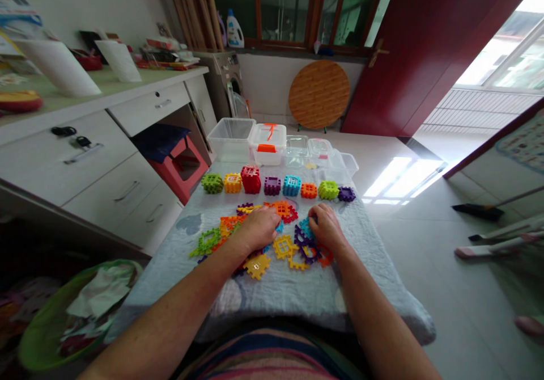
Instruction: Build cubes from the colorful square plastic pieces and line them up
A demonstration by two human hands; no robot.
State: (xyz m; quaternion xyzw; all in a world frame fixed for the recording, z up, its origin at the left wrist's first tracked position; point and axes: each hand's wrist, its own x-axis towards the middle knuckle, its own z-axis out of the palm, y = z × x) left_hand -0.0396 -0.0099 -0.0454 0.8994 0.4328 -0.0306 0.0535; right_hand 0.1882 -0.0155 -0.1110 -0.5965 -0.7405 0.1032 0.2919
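A loose pile of flat, notched plastic building pieces lies in front of me. My left hand [262,228] is over the pile, fingers curled and closed; light blue [279,227] shows at the fingertips, but the hand hides what they grip. My right hand [326,225] pinches a light blue building piece [305,228] above a dark purple piece [306,247]. Between the hands lies a yellow window piece [283,247], with a yellow-orange piece [257,266] nearer me. Green pieces [208,240] spread to the left. An orange piece [281,210] is just beyond my left hand.
Behind the pile stands a row of stacks sorted by colour, among them a red stack [251,180] and a purple stack [272,185]. Clear plastic boxes [232,142] line the far end of the cloth-covered table [365,278]. A red stool [181,164] is at left.
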